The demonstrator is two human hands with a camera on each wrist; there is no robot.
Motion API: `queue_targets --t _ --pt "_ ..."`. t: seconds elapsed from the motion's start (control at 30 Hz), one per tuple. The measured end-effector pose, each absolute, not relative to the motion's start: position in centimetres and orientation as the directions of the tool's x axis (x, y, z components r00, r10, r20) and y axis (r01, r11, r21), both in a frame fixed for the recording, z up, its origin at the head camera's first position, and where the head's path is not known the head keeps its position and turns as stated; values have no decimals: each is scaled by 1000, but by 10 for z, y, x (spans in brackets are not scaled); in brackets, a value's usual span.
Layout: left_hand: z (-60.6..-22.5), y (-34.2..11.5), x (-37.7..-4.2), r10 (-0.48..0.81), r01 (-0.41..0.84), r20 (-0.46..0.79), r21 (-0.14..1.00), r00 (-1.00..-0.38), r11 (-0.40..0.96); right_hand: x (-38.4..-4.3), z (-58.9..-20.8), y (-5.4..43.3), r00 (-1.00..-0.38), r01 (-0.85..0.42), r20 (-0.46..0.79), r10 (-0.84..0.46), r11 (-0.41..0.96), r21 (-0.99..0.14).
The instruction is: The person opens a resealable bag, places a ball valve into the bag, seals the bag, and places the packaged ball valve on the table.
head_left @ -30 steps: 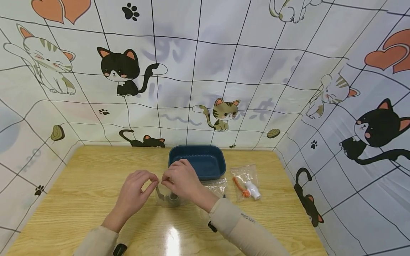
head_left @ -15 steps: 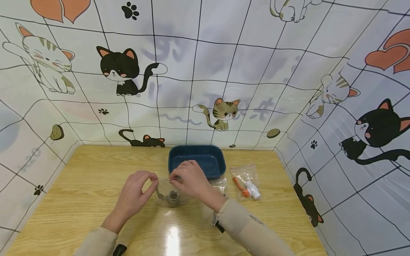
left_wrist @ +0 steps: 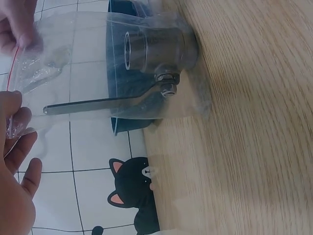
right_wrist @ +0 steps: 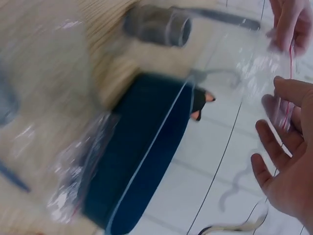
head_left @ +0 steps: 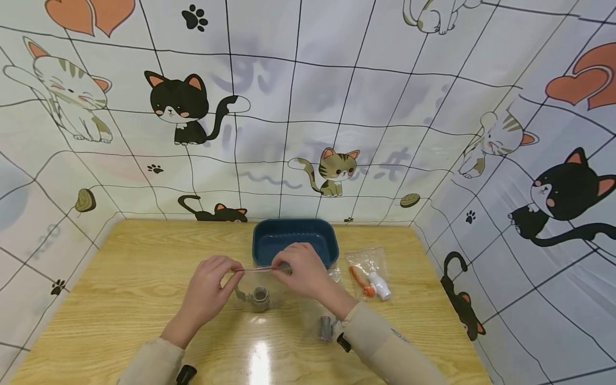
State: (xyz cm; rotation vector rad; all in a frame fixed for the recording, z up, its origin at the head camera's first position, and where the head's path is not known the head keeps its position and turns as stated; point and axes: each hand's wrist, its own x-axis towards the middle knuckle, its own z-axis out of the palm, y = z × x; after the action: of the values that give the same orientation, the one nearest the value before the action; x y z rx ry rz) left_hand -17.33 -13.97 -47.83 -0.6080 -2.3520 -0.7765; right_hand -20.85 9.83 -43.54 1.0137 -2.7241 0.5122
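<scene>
A clear zip-lock bag (left_wrist: pixel 88 54) with a red seal line stands upright on the wooden table, its top edge stretched between both hands. Inside it lies a metal ball valve (left_wrist: pixel 159 49) with a long, flat lever (left_wrist: pixel 93 105); its round bore faces up in the head view. At the left end of the seal, my left hand (head_left: pixel 209 283) pinches the bag between thumb and fingers. My right hand (head_left: pixel 304 270) pinches the same edge farther right, in front of the blue bin. The right wrist view is blurred.
Behind the hands is a dark blue bin (head_left: pixel 294 243). To its right lies a clear bag (head_left: pixel 370 259) with a white fitting (head_left: pixel 380 286) and an orange lever (head_left: pixel 358 278). Another bag with a grey metal piece (head_left: pixel 325 327) lies beside the right forearm. A cat-print curtain (head_left: pixel 269 176) surrounds the table.
My right hand has moved right along the bag's top edge, widening the gap from my left hand. More of the valve and of the bag beside the right forearm now shows.
</scene>
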Motion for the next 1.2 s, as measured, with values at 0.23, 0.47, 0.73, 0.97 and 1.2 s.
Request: queue_targets --t 0.23,0.47,0.73,0.97,1.2 --pt "-480 -141 -174 239 569 640 377 -730 731 -211 -438 126 -762 -647 312 -567 671 -361" --pt "-465 -120 -174 356 579 637 177 -684 796 -211 -438 128 -761 -647 321 -563 690 -325" --pt "-450 -79 -182 470 613 630 12 -618 790 -208 -436 124 -739 -670 348 -576 684 -289" --pt "-450 -70 -184 450 611 637 41 -626 791 -207 -438 123 -732 -668 383 -563 702 -245" --pt "-451 -69 -186 441 599 613 65 -655 798 -207 -438 122 -730 -668 387 -564 708 -229"
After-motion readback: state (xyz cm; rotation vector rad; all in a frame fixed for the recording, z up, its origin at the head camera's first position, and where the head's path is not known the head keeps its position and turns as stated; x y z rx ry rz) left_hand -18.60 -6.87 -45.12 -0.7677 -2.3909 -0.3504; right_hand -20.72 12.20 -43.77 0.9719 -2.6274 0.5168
